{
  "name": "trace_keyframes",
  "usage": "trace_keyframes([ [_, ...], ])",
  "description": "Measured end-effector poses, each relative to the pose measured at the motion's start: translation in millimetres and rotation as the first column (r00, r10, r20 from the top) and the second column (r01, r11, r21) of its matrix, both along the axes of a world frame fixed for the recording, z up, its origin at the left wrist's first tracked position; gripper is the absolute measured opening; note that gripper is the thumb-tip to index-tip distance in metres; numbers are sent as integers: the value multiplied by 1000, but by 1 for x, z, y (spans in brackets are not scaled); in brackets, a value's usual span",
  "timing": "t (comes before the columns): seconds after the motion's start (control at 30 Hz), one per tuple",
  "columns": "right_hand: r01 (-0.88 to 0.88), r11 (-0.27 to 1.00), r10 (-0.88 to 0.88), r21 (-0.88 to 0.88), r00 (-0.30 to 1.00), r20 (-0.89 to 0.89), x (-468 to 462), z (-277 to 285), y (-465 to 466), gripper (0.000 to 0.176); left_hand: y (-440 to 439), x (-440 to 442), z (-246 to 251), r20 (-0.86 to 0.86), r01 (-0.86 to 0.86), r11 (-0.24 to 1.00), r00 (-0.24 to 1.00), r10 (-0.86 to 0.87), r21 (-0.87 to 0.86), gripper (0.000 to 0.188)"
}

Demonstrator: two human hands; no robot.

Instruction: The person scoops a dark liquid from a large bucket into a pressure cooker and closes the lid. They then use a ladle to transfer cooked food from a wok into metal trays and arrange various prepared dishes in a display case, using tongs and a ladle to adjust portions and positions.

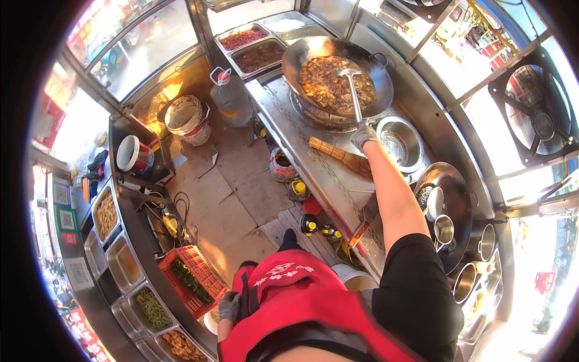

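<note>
My right hand (364,135), in a grey glove, grips the handle end of a long-handled metal wok tool (355,97). Its head, a ladle or a spatula, rests in a chunky reddish-brown dish (330,86) inside a large wok (382,92). Below that forearm, a bamboo wok brush (337,153) lies on the steel counter (307,122), partly hidden by the arm. My left hand (230,307), also gloved, hangs low beside my red apron (289,276), close to an orange plastic crate (194,280) of leafy greens. Whether its curled fingers hold anything is unclear.
A steel basin (400,144) and a second wok (445,181) with strainers stand right of my arm. Food trays (260,55) sit beyond the cooking wok. More trays (154,307) line the left counter. A bucket (187,120) and a water jug (231,99) stand on the floor.
</note>
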State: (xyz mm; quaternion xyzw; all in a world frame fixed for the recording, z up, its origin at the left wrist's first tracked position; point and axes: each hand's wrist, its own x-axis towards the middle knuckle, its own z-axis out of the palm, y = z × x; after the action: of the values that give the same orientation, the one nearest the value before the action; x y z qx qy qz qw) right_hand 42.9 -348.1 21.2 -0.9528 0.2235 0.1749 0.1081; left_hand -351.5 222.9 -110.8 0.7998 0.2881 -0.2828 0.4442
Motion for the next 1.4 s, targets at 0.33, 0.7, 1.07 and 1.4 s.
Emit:
trace_keyframes([
  [0.33,174,838,-371,517,877,307,-109,78,-33,32,-134,352,71,513,602,737,548,-661,306,19],
  [0.7,446,848,-461,286,887,-15,-119,150,40,58,-348,673,95,578,533,264,-594,-560,804,23],
  [1.07,489,751,-592,443,797,124,23,-1,75,59,-361,686,60,617,520,334,-630,-472,786,33],
  [1.4,602,667,-732,439,639,235,48,-23,102,53,-363,667,73,609,504,348,-582,-539,790,14],
])
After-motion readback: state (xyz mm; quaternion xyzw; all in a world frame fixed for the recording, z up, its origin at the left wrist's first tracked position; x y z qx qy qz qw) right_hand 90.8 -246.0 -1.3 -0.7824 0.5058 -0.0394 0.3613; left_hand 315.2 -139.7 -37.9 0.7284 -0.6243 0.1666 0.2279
